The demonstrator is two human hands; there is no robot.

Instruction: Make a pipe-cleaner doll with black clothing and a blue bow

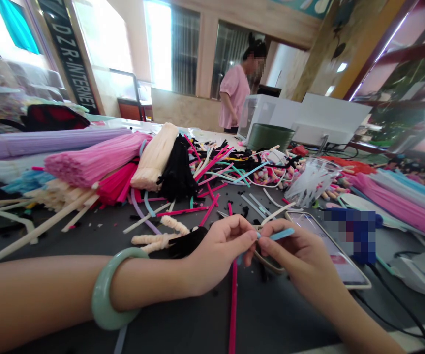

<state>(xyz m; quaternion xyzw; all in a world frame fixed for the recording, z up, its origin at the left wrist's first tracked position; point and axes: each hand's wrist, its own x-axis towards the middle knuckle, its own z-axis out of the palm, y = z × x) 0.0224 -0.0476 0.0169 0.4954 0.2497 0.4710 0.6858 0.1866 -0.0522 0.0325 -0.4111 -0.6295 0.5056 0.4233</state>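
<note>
My left hand (223,250), with a green bangle (104,290) on its wrist, meets my right hand (297,250) near the middle of the view. Both hands pinch a short light blue pipe cleaner (282,234); its end sticks out to the right past my right fingertips. Part of it is hidden between the fingers. Scissors partly show behind and below the fingertips. A cream and black pipe-cleaner figure (159,240) lies just left of my left hand. A long dark pink pipe cleaner (233,309) runs under my hands toward the near edge.
Bundles of pink (94,160), cream (157,157) and black (178,169) pipe cleaners lie back left. A phone (330,250), a blue glue gun (363,233) with a cable and a plastic cup of clear sticks (312,182) are at right. A person (236,91) stands beyond the table.
</note>
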